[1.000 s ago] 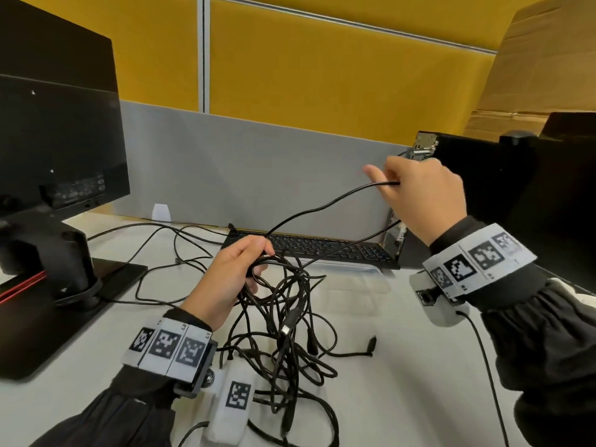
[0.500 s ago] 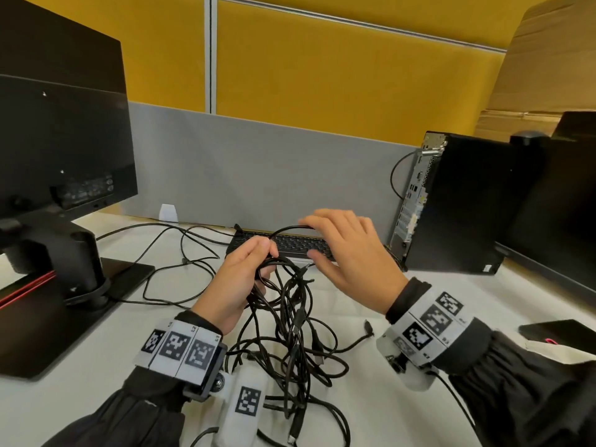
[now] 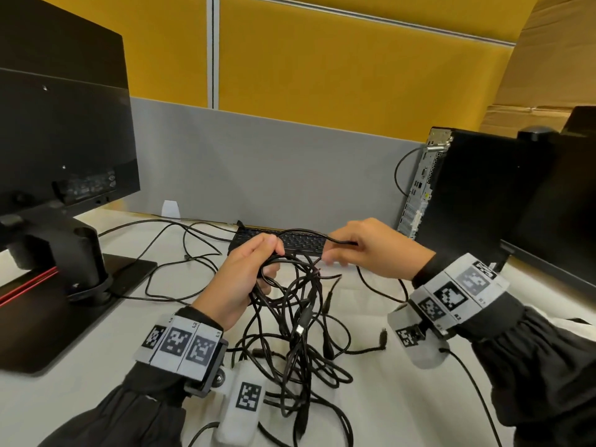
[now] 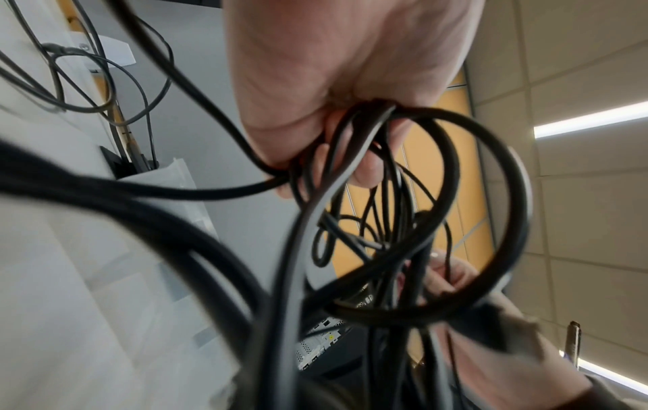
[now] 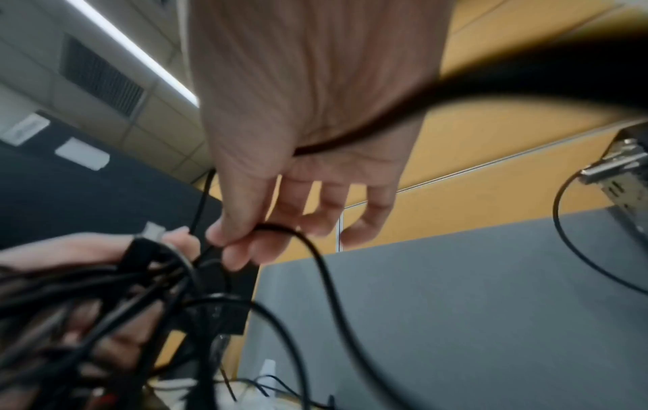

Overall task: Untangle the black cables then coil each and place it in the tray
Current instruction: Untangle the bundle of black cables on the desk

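Observation:
A tangle of black cables [image 3: 300,330] hangs from my left hand [image 3: 248,272] down onto the white desk [image 3: 80,395]. That hand grips several loops bunched in its curled fingers [image 4: 364,166]. My right hand [image 3: 361,250] is just right of it and pinches one black strand [image 3: 342,241] between thumb and forefinger [image 5: 231,244], its other fingers spread. The strand runs from the bunch over the keyboard. A clear tray [image 3: 354,288] lies under the cables, hard to make out.
A black keyboard [image 3: 277,240] lies behind the hands against the grey partition [image 3: 274,169]. A monitor on its stand [image 3: 61,175] is at the left, a black PC tower [image 3: 477,195] at the right. Thin desk cables [image 3: 167,243] loop at left.
My right hand dropped from up by the PC tower to beside my left hand, opened over the bunch, and now pinches a strand. The left hand kept its grip.

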The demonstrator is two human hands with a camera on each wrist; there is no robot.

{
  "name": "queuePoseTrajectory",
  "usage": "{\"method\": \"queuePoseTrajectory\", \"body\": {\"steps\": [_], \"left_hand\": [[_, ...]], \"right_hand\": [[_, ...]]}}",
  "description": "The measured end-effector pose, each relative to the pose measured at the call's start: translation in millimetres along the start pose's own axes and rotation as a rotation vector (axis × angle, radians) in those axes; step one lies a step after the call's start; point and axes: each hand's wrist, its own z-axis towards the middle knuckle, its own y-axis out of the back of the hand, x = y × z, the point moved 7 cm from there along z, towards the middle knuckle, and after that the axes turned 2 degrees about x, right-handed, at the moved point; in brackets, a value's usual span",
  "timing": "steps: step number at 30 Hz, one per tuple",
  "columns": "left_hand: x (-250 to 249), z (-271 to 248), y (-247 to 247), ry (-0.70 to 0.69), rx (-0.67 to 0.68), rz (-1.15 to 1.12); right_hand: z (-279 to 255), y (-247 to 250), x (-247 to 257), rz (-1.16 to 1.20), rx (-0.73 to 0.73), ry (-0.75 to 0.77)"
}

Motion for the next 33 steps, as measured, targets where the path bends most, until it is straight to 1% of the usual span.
{"method": "queuePoseTrajectory", "body": {"steps": [2,3,5,6,8,11,12,13,14,16,17,18,19,20,22,24,26,27,30,33], "left_hand": [[-0.7,-0.6,0.4,0.019,0.005,-0.046],[-1.0,-0.8,0.3,0.021,0.013,-0.041],[0.2,-1.2,-3.0,0.013,0.036,0.090],[1.1,-2.0,-6.8,0.005,0.055,0.162],[2.0,-3.1,-14.7,-0.003,0.089,0.219],[1.0,-3.5,-17.9,0.014,0.111,0.218],[1.0,-3.4,-16.6,0.021,0.109,0.213],[1.4,-3.3,-14.6,0.026,0.102,0.210],[2.0,-3.1,-12.6,0.031,0.093,0.207],[4.5,-2.5,-8.6,0.044,0.069,0.200],[5.7,-1.8,-6.4,0.050,0.053,0.195],[6.1,-1.5,-4.5,0.057,0.033,0.190],[6.0,-1.5,-2.9,0.063,0.015,0.182],[5.5,-1.6,-2.4,0.068,0.003,0.168],[4.0,-2.8,-3.7,0.081,-0.008,0.108],[3.2,-3.4,-6.1,0.094,-0.001,0.021],[1.9,-4.8,-9.1,0.090,0.024,-0.034],[1.3,-5.3,-10.5,0.084,0.040,-0.047],[-1.2,-7.9,-16.5,0.068,0.092,-0.056],[-3.8,-9.1,-20.9,0.043,0.160,-0.120]], "right_hand": [[-0.3,7.4,2.2,-0.004,-0.102,0.011],[-0.9,14.3,1.7,0.097,-0.186,-0.024],[-3.8,30.2,-4.6,0.458,-0.374,-0.121],[-4.6,35.6,-6.2,0.637,-0.442,-0.150],[-4.3,41.5,-3.2,0.853,-0.510,-0.170],[-2.1,40.8,2.9,1.043,-0.494,-0.174],[-2.7,40.5,4.6,1.031,-0.485,-0.171],[-4.8,44.2,5.2,0.897,-0.506,-0.159],[-8.0,51.4,5.6,0.638,-0.551,-0.134],[-15.0,65.5,14.5,-0.022,-0.633,-0.041],[-18.2,68.8,19.7,-0.320,-0.645,-0.004],[-21.6,72.2,21.0,-0.550,-0.640,-0.002],[-24.9,76.8,18.3,-0.684,-0.619,-0.034],[-27.7,81.5,11.9,-0.725,-0.571,-0.094],[-33.8,81.5,-7.4,-0.597,-0.419,-0.204],[-40.9,63.5,-22.5,-0.412,-0.217,-0.284],[-45.2,42.5,-27.3,-0.346,-0.060,-0.313],[-45.2,34.4,-27.0,-0.321,-0.022,-0.301],[-37.3,20.2,-20.8,-0.122,-0.020,-0.222],[-24.6,15.6,-6.4,0.227,-0.092,-0.165]]}}
